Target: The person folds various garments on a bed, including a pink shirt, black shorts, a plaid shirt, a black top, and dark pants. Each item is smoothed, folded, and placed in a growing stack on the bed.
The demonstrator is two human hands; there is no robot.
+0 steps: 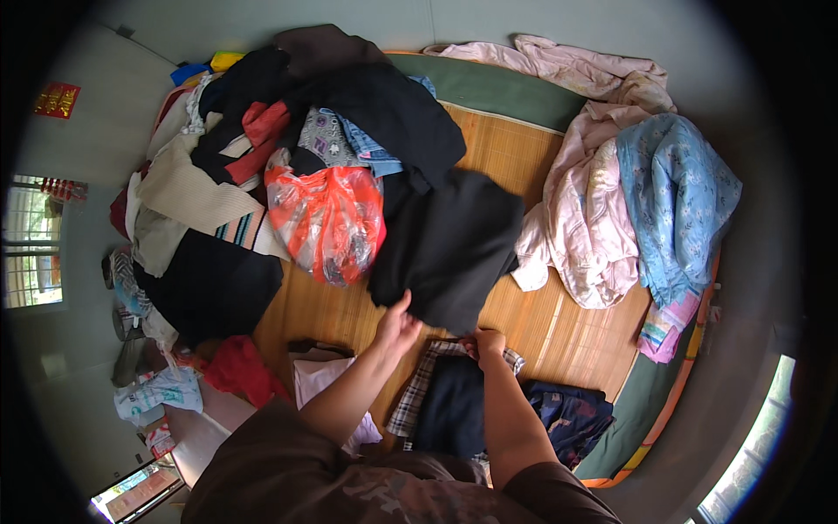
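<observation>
A black cloth garment (452, 249), which looks like trousers, lies in front of me, its near edge toward my body. At its lower right corner, the fingers of my right hand (486, 344) pinch the hem. My left hand (399, 325) is by the lower left part of the same edge, thumb raised against the cloth and fingers half curled apart from it. Below my hands lie a folded plaid garment (409, 399) and a folded dark garment (448, 406) on top of it. Folded light pink clothing (321, 380) rests left of them, partly behind my left forearm.
A large heap of clothes (190, 170) fills the left, with a red-and-clear plastic bag (327, 223) beside it. Pink bedding (589, 216) and a blue floral cloth (674, 196) lie at the right. A folded dark patterned garment (569, 416) sits on the bamboo mat (543, 334).
</observation>
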